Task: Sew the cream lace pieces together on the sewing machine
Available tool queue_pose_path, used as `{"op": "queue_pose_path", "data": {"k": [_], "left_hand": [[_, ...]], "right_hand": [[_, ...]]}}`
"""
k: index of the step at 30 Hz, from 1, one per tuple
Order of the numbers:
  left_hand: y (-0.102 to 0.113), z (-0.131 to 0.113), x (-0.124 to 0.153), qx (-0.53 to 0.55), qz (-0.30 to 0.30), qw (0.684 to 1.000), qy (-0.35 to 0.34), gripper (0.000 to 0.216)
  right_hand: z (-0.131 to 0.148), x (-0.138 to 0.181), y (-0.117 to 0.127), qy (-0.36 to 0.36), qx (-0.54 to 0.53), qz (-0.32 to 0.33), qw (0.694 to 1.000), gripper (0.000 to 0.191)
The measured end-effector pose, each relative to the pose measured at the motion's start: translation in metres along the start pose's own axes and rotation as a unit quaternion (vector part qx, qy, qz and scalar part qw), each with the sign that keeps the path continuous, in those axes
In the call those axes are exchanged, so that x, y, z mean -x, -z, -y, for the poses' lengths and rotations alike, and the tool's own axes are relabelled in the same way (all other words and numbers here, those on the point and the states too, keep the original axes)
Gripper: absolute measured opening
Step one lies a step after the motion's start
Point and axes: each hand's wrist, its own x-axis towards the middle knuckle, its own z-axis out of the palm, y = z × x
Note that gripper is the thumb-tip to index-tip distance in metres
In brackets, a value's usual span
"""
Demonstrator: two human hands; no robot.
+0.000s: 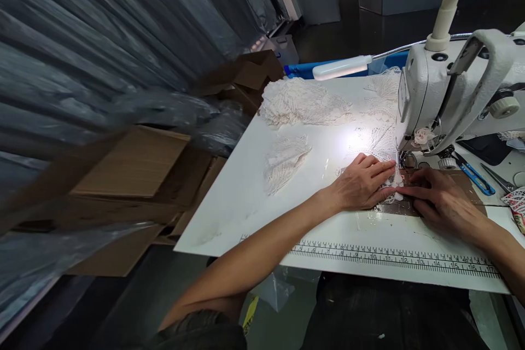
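Note:
A white lace piece (394, 180) lies under the needle end of a white sewing machine (422, 93). My left hand (365, 183) holds it down left of the needle, fingers long and close together, thumb along its near edge. From the other side comes my right hand (445, 199). Its fingers are apart, and the index tip touches the lace edge beside my left thumb. The other right fingertips rest on the brown plate (459, 180) below the needle. Whether any lace is pinched under the right hand is hidden. More lace stretches away behind my left hand.
A heap of white lace (299, 101) and a smaller lace piece (285, 164) lie left on the white table (229, 208). Blue thread snips (476, 175) and scissors (494, 175) sit right. A lamp (342, 67) hangs behind. Cardboard boxes (131, 161) stand beyond the left edge.

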Motion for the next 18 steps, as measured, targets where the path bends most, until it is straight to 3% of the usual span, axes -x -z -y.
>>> {"op": "queue_pose_path", "data": {"k": [13, 18], "left_hand": [[0.009, 0.000, -0.010, -0.070, 0.071, 0.995, -0.007, 0.047], [0.005, 0.004, -0.012, -0.079, 0.066, 0.995, -0.006, 0.046]], "right_hand": [[0.001, 0.000, -0.002, 0.007, 0.029, 0.006, 1.000, 0.035], [0.002, -0.004, -0.002, 0.005, 0.050, -0.005, 0.999, 0.035]]}}
